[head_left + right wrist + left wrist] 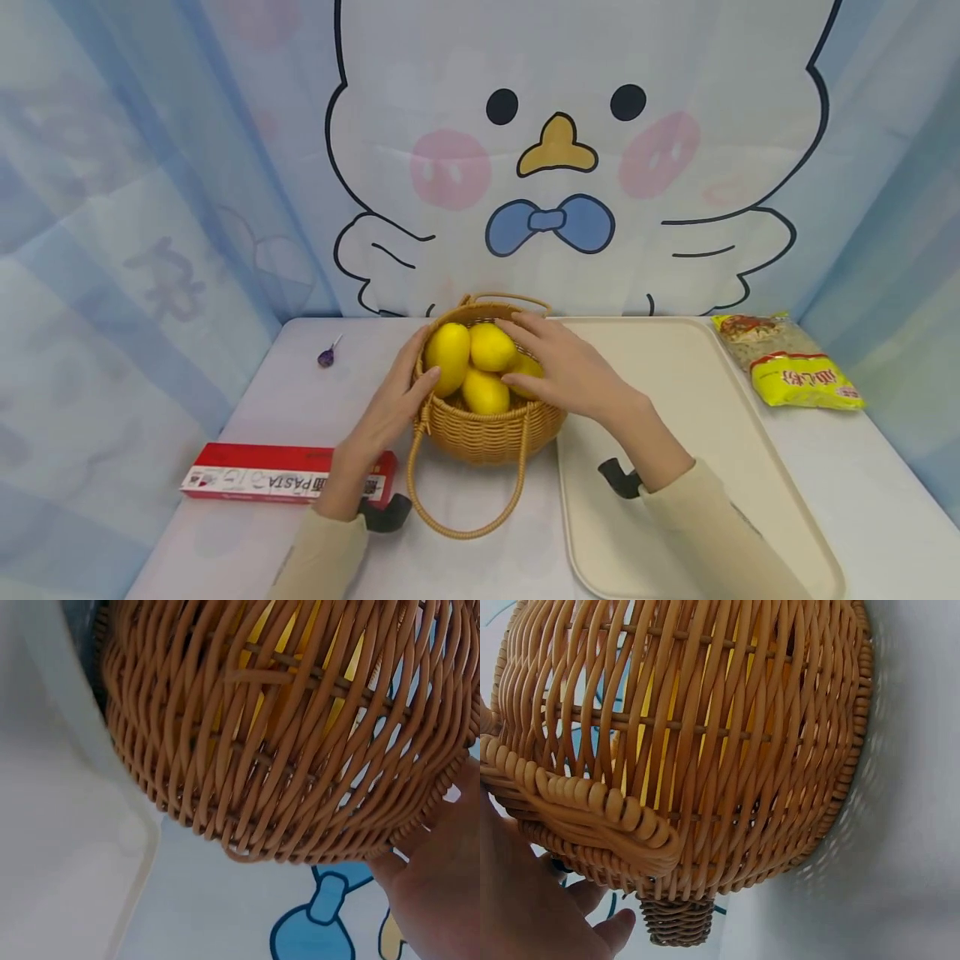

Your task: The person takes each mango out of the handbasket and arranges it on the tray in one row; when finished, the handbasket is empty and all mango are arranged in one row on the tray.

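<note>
A person is holding both hands around a wicker basket (483,437), which is standing about midway between the table's (465,575) left and right edges, toward the far edge. The left hand (393,400) is resting against the basket's left side, its fingers lying extended along the outside and its thumb reaching over the rim. The right hand (566,367) is spreading its fingers over the right part of the rim, with the thumb and fingertips hanging over the yellow fruits (485,392) inside; whether they are touching the fruit, one cannot tell. Four fruits are showing, the rightmost partly hiding behind the right hand. The near handle (470,533) is drooping toward the table's near edge.

A beige tray (607,550) is lying to the right, its left edge running just beside the basket. A yellow-labelled bag (798,375) is lying by the table's far right corner, a dark lollipop (326,357) is lying near the far left corner, and a red pasta box (292,458) is lying by the left edge, partly behind the left wrist.
</note>
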The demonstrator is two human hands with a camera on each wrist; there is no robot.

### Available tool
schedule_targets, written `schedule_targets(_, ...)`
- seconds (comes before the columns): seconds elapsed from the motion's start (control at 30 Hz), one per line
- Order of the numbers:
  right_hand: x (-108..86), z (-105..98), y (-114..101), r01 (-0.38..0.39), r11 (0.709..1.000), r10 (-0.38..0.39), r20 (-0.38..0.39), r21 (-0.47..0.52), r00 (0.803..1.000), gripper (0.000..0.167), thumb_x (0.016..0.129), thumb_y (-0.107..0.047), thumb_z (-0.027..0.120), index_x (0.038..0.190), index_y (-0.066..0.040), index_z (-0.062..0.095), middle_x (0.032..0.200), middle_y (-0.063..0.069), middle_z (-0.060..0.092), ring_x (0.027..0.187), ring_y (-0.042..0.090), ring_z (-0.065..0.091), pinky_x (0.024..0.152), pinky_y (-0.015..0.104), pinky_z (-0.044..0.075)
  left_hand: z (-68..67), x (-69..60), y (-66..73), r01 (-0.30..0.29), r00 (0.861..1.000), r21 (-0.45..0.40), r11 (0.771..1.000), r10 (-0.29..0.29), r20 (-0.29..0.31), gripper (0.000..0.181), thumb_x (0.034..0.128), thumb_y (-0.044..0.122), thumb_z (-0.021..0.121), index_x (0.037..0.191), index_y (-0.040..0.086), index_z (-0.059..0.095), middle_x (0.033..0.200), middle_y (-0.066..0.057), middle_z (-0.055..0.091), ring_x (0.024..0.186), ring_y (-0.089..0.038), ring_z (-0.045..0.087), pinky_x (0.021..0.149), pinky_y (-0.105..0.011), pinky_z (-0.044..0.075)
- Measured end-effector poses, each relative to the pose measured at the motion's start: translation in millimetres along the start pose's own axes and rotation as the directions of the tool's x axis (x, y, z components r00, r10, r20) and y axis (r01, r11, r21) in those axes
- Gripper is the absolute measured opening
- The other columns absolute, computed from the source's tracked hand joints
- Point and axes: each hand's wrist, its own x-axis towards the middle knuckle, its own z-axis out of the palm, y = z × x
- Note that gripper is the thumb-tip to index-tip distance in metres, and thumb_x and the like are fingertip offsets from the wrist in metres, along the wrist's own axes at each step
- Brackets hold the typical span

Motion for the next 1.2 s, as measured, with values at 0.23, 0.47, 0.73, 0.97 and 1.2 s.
schedule_targets(0.23, 15.8, 5, -5, -0.049, 0.999, 0.049, 0.076, 0.0, 0.996, 0.069, 0.091, -0.047, 0.066, 0.152, -0.025, 0.041, 0.154, 0.004, 0.044, 0.138, 0.03, 0.048, 0.11, 0.052, 0.045, 3.0, 0.8, -1.9, -0.008, 1.0, -0.082, 0.997, 0.007, -0.012, 0.065, 0.1027, 0.039, 0.046, 0.158, 0.04, 0.012, 0.167, 0.009, 0.014, 0.155, -0.018, 0.015, 0.126, -0.05, 0.013)
schedule_targets(0.47, 29.1, 9, -8, -0.114, 0.993, 0.115, 0.153, -0.013, 0.982, 0.072, 0.089, -0.046, 0.069, 0.153, -0.025, 0.041, 0.154, 0.007, 0.044, 0.135, 0.031, 0.051, 0.111, 0.053, 0.043, 5.9, 0.7, -3.2, -0.004, 1.0, -0.113, 0.994, 0.002, -0.017, 0.065, 0.1026, 0.037, 0.047, 0.158, 0.038, 0.013, 0.166, 0.01, 0.015, 0.155, -0.016, 0.015, 0.126, -0.05, 0.013)
schedule_targets(0.73, 44.3, 16, -8, -0.128, 0.992, 0.13, 0.193, -0.025, 0.973, 0.07, 0.09, -0.044, 0.069, 0.151, -0.021, 0.044, 0.151, 0.007, 0.047, 0.131, 0.029, 0.054, 0.112, 0.051, 0.042, 6.4, 1.0, -4.2, -0.012, 1.0, -0.147, 0.989, 0.008, -0.027, 0.066, 0.1029, 0.031, 0.046, 0.16, 0.03, 0.014, 0.167, 0.009, 0.015, 0.155, -0.016, 0.014, 0.126, -0.05, 0.012)
schedule_targets(0.97, 52.6, 20, -8, -0.16, 0.987, 0.157, 0.235, -0.009, 0.959, 0.072, 0.09, -0.043, 0.068, 0.153, -0.019, 0.041, 0.154, 0.008, 0.044, 0.133, 0.029, 0.052, 0.113, 0.049, 0.041, -1.0, -6.2, 22.7, -0.005, 1.0, -0.191, 0.982, 0.005, -0.003, 0.065, 0.1032, 0.02, 0.044, 0.161, 0.019, 0.013, 0.168, -0.003, 0.013, 0.156, -0.023, 0.012, 0.127, -0.051, 0.01)
schedule_targets(1.2, 59.4, 26, -7, -0.15, 0.989, 0.147, 0.25, -0.008, 0.957, 0.073, 0.09, -0.04, 0.069, 0.153, -0.017, 0.04, 0.153, 0.011, 0.043, 0.133, 0.03, 0.052, 0.113, 0.048, 0.042, -3.5, -9.4, 34.4, -0.011, 1.0, -0.213, 0.977, 0.009, -0.009, 0.065, 0.1025, 0.015, 0.044, 0.16, 0.018, 0.015, 0.167, -0.005, 0.015, 0.155, -0.024, 0.013, 0.127, -0.049, 0.011)
